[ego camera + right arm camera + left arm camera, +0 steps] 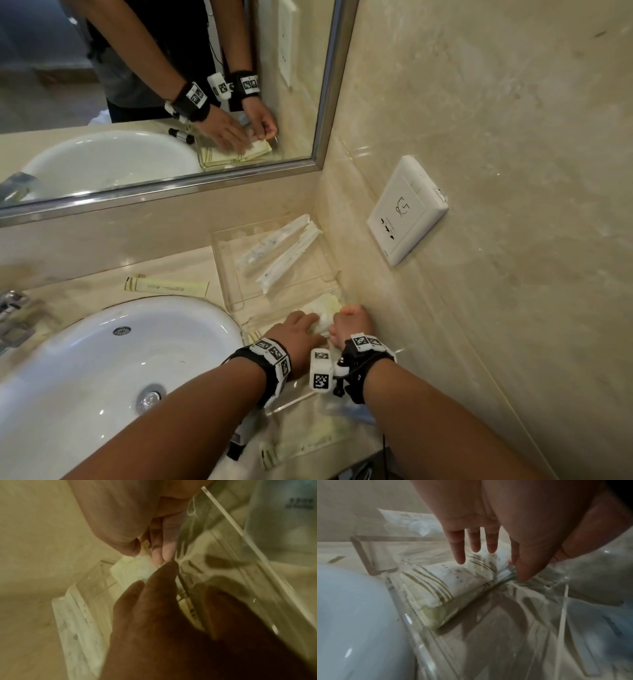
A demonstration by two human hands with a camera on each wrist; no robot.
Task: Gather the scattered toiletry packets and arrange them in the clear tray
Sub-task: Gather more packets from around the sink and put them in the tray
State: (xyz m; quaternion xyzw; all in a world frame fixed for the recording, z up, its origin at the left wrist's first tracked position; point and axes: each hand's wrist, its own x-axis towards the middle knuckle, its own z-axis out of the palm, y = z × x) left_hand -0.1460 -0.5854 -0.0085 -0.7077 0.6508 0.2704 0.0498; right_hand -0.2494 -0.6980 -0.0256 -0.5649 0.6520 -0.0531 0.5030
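Observation:
The clear tray (219,260) stands in the counter corner against the wall. Two long white packets (274,246) lie in its far compartment. Pale yellow striped packets (325,305) lie stacked in the middle compartment. My left hand (298,329) lies flat on them, its straight fingers (460,550) pressing the top striped packet (436,588). My right hand (351,320), next to the wall, pinches the packet's edge (130,566) between thumb and curled fingers (164,553). One yellow packet (166,285) lies loose on the counter behind the basin; another (301,445) lies near the counter's front edge.
A white basin (102,370) fills the left, with a tap (13,315) at its far left. A wall socket (406,210) sits on the right wall above the tray. A mirror (154,85) runs along the back. A bluish packet (356,413) and a black-and-white tube (239,442) lie by the tray's near end.

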